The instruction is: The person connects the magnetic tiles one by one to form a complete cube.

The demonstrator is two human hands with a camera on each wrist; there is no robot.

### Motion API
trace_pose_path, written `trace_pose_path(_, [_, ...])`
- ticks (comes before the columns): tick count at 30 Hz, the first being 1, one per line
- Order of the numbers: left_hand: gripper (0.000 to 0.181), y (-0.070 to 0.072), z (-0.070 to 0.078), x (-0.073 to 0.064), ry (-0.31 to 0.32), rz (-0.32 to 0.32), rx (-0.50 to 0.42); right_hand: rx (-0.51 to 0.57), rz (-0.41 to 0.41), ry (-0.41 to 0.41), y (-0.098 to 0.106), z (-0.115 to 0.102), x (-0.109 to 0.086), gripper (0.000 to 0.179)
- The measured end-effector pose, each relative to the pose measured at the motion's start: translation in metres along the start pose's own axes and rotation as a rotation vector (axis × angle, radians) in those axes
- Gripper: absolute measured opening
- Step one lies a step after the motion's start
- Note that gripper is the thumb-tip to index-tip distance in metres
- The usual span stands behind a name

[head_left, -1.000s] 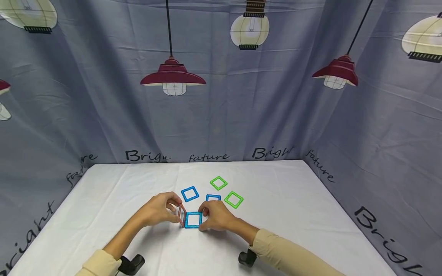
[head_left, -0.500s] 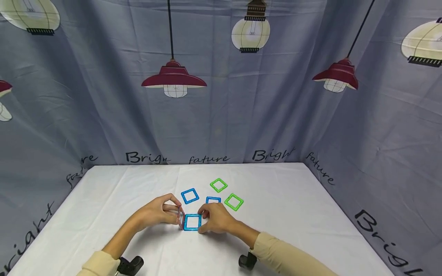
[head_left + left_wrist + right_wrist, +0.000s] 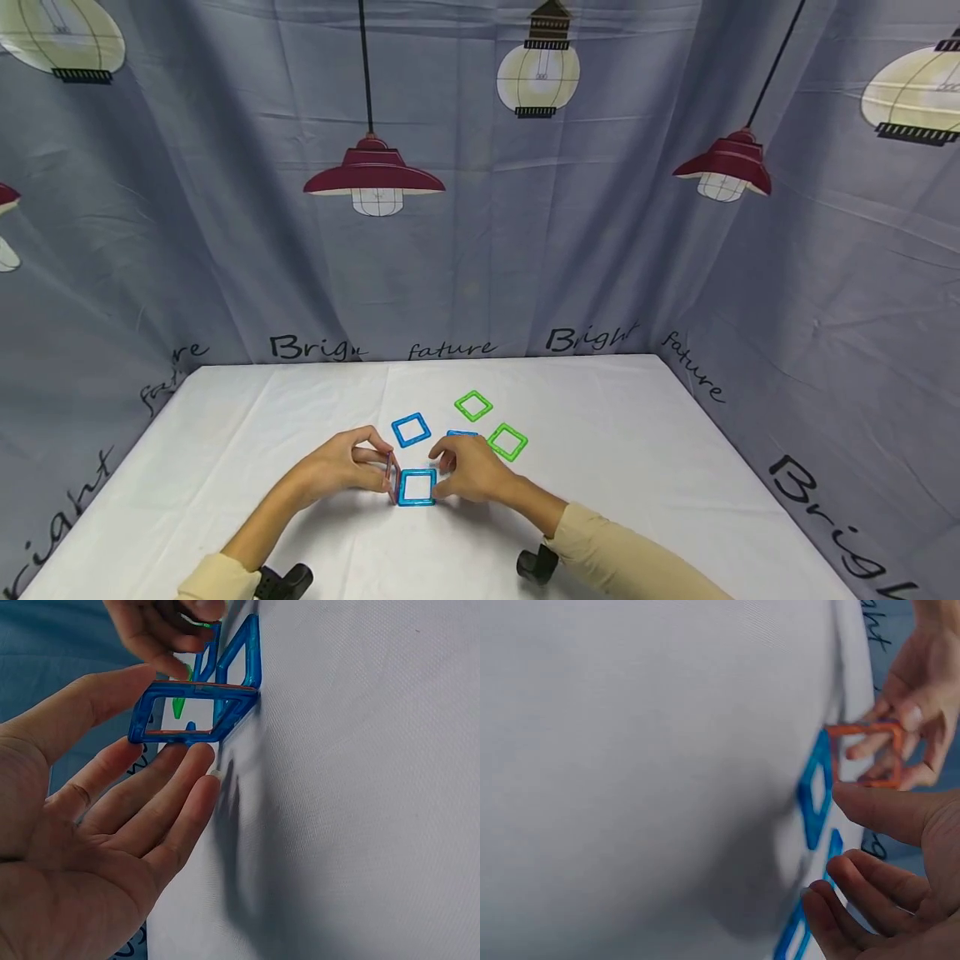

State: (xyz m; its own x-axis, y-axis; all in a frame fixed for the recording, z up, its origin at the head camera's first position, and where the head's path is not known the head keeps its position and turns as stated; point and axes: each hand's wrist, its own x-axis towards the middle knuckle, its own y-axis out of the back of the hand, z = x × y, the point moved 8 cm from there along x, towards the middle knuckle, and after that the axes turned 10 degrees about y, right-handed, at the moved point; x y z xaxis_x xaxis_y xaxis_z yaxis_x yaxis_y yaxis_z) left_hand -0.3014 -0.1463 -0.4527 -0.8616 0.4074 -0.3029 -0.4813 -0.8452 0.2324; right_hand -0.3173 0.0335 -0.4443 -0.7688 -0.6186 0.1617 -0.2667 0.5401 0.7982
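Left of centre on the table my left hand (image 3: 348, 464) pinches a square magnetic tile (image 3: 140, 716) on edge between thumb and fingertips. That tile looks orange-red in the head and right wrist views, but mostly blue with orange edges in the left wrist view. Its lower edge meets the left side of a blue square magnetic tile (image 3: 417, 502) lying flat. My right hand (image 3: 474, 472) is beside the flat tile's right side, thumb and fingers spread apart. In the right wrist view nothing sits between them; whether the thumb touches the tile, I cannot tell.
Behind the hands lies a blue tile (image 3: 417, 441). Another blue tile (image 3: 462, 432) is partly hidden by my right hand. Two green tiles (image 3: 483, 414) lie farther back and right. A printed grey curtain (image 3: 465, 275) surrounds the white-covered table (image 3: 637, 467).
My right hand has let go of the flat blue tile and its fingers have lifted slightly. My left hand has brought the upright tile more squarely against the flat one's left edge.
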Motion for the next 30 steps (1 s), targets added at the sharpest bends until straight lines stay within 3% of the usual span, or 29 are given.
trace_pose_path(6, [0.044,0.001,0.002,0.002,0.007,0.007,0.016,0.012,0.085,-0.022,0.025,-0.001,0.019,0.044])
trace_pose_path(10, [0.043,0.001,0.001,0.004,0.021,0.01,0.018,-0.001,0.096,-0.042,0.032,-0.001,0.035,0.047])
trace_pose_path(14, [0.043,0.001,0.0,0.003,0.023,0.009,0.011,0.016,0.083,-0.081,0.029,0.003,0.052,0.05])
trace_pose_path(20, [0.043,0.0,-0.001,0.003,0.02,0.003,0.0,0.054,0.066,-0.2,0.019,0.021,0.073,0.054])
trace_pose_path(30, [0.043,0.002,-0.001,0.003,0.041,0.03,0.018,0.087,0.112,-0.303,0.0,0.045,0.08,0.056])
